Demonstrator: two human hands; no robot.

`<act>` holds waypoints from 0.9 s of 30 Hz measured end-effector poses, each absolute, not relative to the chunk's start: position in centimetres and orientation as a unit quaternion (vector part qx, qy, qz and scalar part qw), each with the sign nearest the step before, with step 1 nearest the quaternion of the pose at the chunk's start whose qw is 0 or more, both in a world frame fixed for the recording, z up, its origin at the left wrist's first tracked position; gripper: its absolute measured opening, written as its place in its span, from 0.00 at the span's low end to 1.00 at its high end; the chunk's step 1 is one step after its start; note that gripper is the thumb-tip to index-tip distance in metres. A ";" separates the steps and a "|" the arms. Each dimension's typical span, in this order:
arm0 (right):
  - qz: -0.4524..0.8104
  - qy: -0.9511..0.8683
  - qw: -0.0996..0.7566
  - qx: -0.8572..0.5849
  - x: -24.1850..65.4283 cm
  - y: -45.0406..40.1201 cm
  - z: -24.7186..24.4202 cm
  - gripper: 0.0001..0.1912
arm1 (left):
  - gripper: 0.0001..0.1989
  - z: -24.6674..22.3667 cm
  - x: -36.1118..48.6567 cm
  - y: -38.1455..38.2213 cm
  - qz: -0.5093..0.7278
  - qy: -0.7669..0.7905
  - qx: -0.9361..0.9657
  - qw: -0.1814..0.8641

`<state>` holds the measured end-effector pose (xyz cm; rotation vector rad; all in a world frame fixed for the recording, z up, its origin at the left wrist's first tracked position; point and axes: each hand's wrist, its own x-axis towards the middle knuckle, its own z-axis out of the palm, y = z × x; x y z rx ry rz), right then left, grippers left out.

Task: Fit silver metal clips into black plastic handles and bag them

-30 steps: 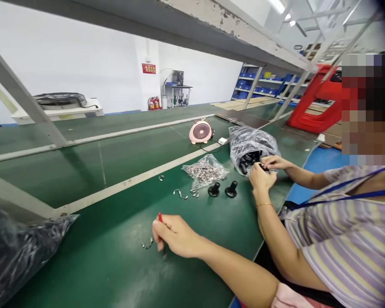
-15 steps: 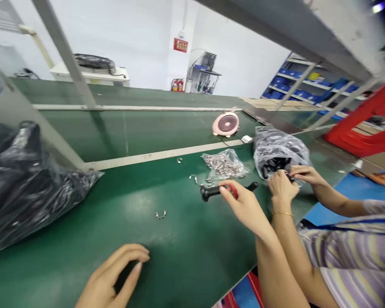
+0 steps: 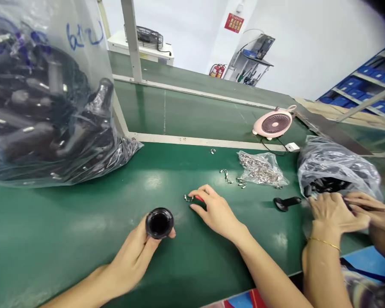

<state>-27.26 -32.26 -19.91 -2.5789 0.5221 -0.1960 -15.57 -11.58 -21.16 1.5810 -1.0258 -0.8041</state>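
My left hand (image 3: 133, 252) grips a black handle-like part (image 3: 159, 223), with its round hollow end facing me. My right hand (image 3: 216, 211) is low over the table, holding a small red object (image 3: 199, 198) mostly hidden by the fingers. Its fingertips are at a small bent metal clip (image 3: 188, 198); whether they touch it, I cannot tell. Beyond lie more metal clips (image 3: 226, 176) and a clear bag of clips (image 3: 262, 168). A single clip (image 3: 213, 151) lies farther back.
A large bag of black parts (image 3: 51, 111) fills the left side. At right, a co-worker's hands (image 3: 336, 209) work by another bag (image 3: 336, 158), near a loose black part (image 3: 287, 203). A pink fan (image 3: 273, 123) stands behind, its cord running to a white plug (image 3: 292, 147).
The black part has passed from my right hand to my left, which was free. My right hand has moved left to the clip, still holding red. Another black part now shows near the co-worker. The view has shifted.
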 end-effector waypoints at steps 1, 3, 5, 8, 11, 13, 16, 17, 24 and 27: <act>-0.068 0.191 0.223 -0.953 -27.1 -32.6 -20.3 0.08 | 0.15 -21.2 -15.5 -11.8 -0.352 -0.434 0.657 0.506; -0.080 0.181 0.218 -0.956 -27.1 -32.6 -20.7 0.06 | 0.13 -21.4 -15.3 -12.1 -0.375 -0.444 0.654 0.486; -0.112 0.152 0.264 -0.946 -27.2 -31.9 -20.1 0.05 | 0.12 -21.7 -15.2 -12.2 -0.389 -0.461 0.644 0.470; -0.169 0.071 0.345 -0.921 -27.5 -30.2 -18.1 0.01 | 0.11 -21.9 -14.9 -12.2 -0.392 -0.500 0.623 0.456; -0.208 -0.007 0.347 -0.915 -27.7 -28.9 -16.6 0.02 | 0.10 -22.1 -14.7 -12.2 -0.381 -0.526 0.613 0.451; -0.206 -0.039 0.313 -0.926 -27.8 -28.4 -16.1 0.04 | 0.09 -22.2 -14.6 -12.3 -0.383 -0.532 0.611 0.444; -0.167 -0.073 0.267 -0.946 -27.8 -28.1 -16.2 0.09 | 0.08 -22.2 -14.7 -12.4 -0.383 -0.541 0.607 0.438; -0.151 -0.081 0.251 -0.953 -27.8 -28.0 -16.2 0.10 | 0.07 -22.3 -14.7 -12.4 -0.381 -0.544 0.606 0.437; -0.074 -0.099 0.115 -0.986 -27.7 -27.1 -16.3 0.13 | 0.07 -22.1 -15.0 -12.6 -0.348 -0.564 0.613 0.430; -0.027 -0.081 0.112 -0.990 -27.7 -26.9 -16.3 0.09 | 0.07 -21.8 -15.1 -12.7 -0.354 -0.562 0.616 0.424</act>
